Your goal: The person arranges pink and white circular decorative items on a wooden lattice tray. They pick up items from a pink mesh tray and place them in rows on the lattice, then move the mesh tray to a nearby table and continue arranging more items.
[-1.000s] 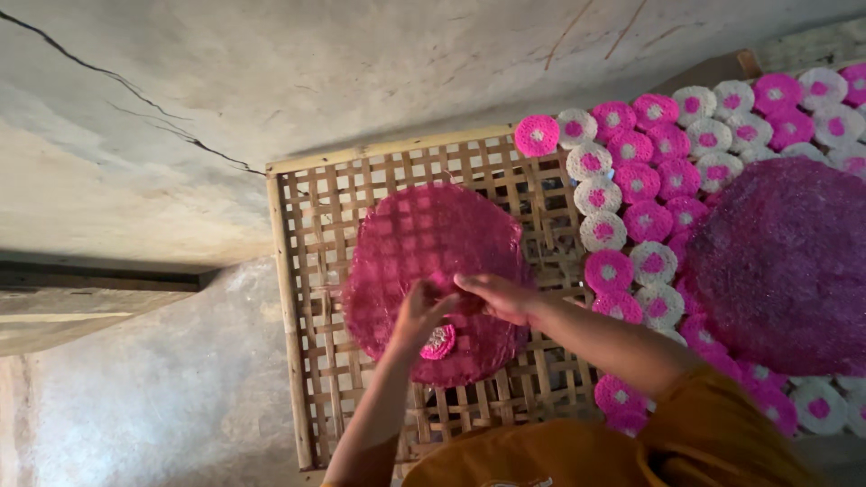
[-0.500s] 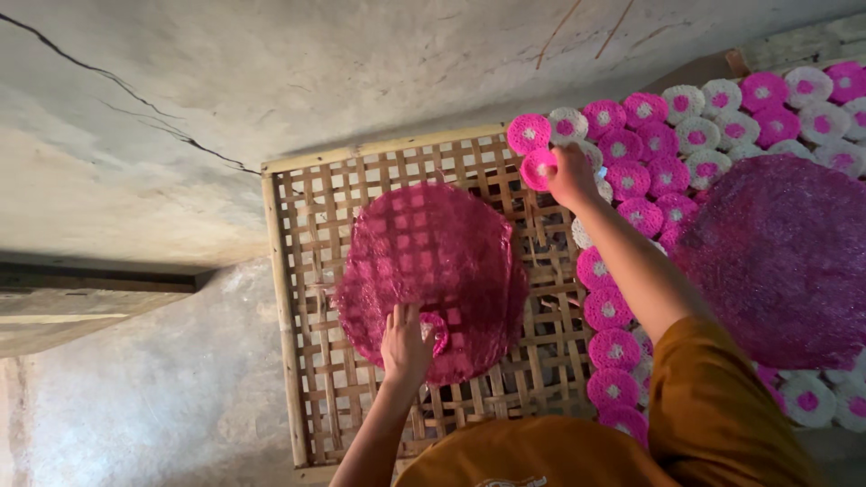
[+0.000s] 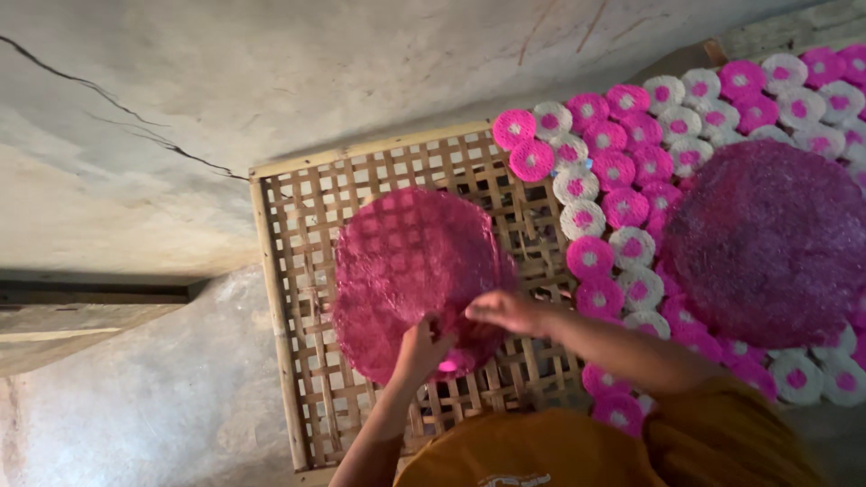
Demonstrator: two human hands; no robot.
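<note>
- Head view, looking straight down: a woven bamboo lattice tray (image 3: 298, 298) lies on a grey, cracked concrete floor (image 3: 180, 135).
- Large round pink mesh-like sheet (image 3: 410, 271): lies flat on the tray's bare left part, the lattice showing through it; its lower edge is under both hands.
- Left hand (image 3: 422, 347): fingers curled at the sheet's lower edge, closed around a small pink disc (image 3: 448, 364) that peeks out beside the palm; how firmly it grips cannot be told.
- Right hand (image 3: 505, 309): lies low over the sheet's lower right edge, fingers stretched leftward and close together, touching the sheet; whether it pinches anything cannot be told.
- Small round discs, pink with white centres and white with pink centres (image 3: 622, 194): packed in touching rows over the right part of the tray.
- Second large round sheet, darker purple-pink (image 3: 767, 239): rests on top of the discs at right, well apart from the hands.
- Orange garment (image 3: 577, 451): the person's own, at the bottom edge.
</note>
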